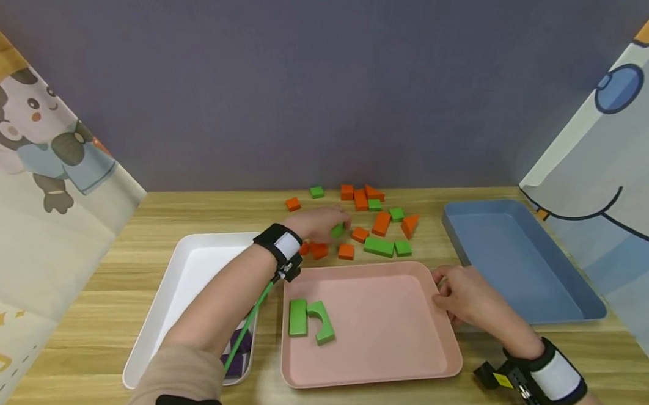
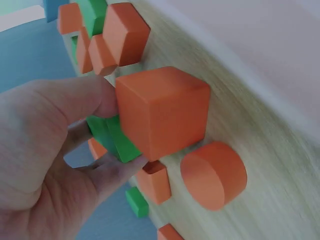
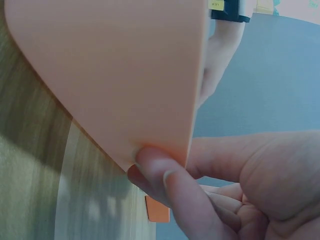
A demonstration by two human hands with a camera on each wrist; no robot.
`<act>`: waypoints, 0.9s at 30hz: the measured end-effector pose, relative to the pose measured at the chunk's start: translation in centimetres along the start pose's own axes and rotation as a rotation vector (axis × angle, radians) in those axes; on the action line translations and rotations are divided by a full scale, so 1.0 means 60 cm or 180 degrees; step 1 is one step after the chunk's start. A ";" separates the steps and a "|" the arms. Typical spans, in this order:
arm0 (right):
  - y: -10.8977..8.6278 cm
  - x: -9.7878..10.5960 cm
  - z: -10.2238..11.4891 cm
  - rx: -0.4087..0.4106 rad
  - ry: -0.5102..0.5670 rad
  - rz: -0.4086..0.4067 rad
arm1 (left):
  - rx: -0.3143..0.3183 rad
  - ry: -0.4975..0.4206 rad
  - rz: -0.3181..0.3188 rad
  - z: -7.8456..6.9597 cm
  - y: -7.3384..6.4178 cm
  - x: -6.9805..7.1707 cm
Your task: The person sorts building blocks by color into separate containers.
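Note:
My left hand (image 1: pixel 320 224) reaches in among loose blocks behind the pink tray and pinches a small green block (image 1: pixel 338 229) between thumb and fingers. In the left wrist view that green block (image 2: pixel 116 137) is partly hidden by an orange cube (image 2: pixel 165 112) in front of it. An orange cylinder (image 2: pixel 214 175) lies beside the cube. On the right, my right hand (image 1: pixel 468 295) grips the pink tray (image 1: pixel 384 328) at its far right corner, with fingertips (image 3: pixel 155 162) against the outer wall. Inside the tray lie a green rectangular block (image 1: pixel 298 317) and a green arch block (image 1: pixel 323 325).
Several orange and green blocks, among them a long green block (image 1: pixel 379 247) and an orange triangle (image 1: pixel 409 225), lie near the back wall. A white tray (image 1: pixel 189 263) holding dark purple pieces (image 1: pixel 233 364) stands left. A blue tray (image 1: pixel 519 261) stands right.

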State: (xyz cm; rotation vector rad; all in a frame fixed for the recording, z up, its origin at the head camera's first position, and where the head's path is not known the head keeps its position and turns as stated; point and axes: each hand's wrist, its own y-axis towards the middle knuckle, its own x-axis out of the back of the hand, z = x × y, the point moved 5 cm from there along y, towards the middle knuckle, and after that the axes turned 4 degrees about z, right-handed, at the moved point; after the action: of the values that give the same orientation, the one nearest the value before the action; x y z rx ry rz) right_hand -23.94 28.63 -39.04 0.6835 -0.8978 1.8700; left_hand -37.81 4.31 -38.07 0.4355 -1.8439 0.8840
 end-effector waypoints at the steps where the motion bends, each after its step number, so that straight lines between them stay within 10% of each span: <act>1: 0.000 0.000 0.000 -0.0002 0.0009 -0.0001 | -0.0053 0.0004 -0.0035 -0.001 -0.003 0.002; 9: 0.001 -0.003 -0.004 -0.0011 0.0096 0.0041 | -0.0331 0.0037 -0.0265 -0.032 -0.047 0.026; 15: -0.001 -0.001 -0.006 0.0005 0.0061 0.0011 | -0.0706 0.0336 -0.0350 -0.100 -0.094 0.026; 27: 0.002 0.001 -0.002 0.0061 -0.0032 0.0007 | -0.1477 0.1663 -0.0145 -0.227 -0.180 -0.064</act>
State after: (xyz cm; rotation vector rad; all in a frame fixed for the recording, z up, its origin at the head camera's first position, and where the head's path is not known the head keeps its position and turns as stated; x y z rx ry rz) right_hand -24.07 28.68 -39.10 0.7042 -0.8883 1.8806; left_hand -20.60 6.79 -34.30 -0.0471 -1.4780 0.4540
